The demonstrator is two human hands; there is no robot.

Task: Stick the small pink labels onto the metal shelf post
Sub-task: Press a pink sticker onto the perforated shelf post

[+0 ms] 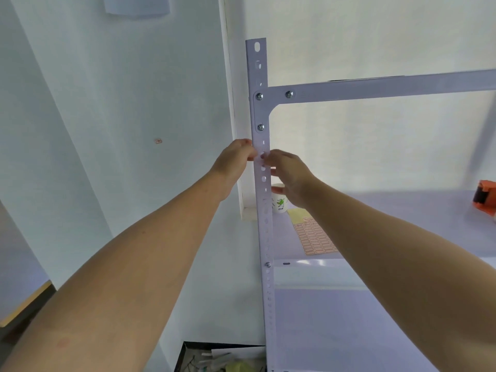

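- The metal shelf post (264,210) stands upright and runs nearly top to bottom through the middle of the scene, its long axis vertical and its line of punched holes facing the person.
- Both hands meet on the post just below the lowest corner-bracket bolt (260,127), so the work spot lies straight ahead and above the shelf board (402,210).
- The left hand (234,159) comes in from the left, its fingertips curled against the post's left edge; the arm reaches up and forward, almost fully stretched.
- The right hand (291,174) comes in from the right, with its fingertips (264,156) pinched at the post's front face and the wrist bent back.
- The two hands nearly touch, with only the post's width between them. A small pink label seems to sit between the fingertips and the metal, but it is too small and blurred to be sure, so whether either hand grips it cannot be told.
- The label sheet (315,238) lies flat on the shelf board, to the right of the post and below the right forearm; the right hand is the nearer one for the next pick.
- A paper cup (279,204) stands just right of the post, behind the right hand, and an orange tape dispenser (485,197) sits at the far right.
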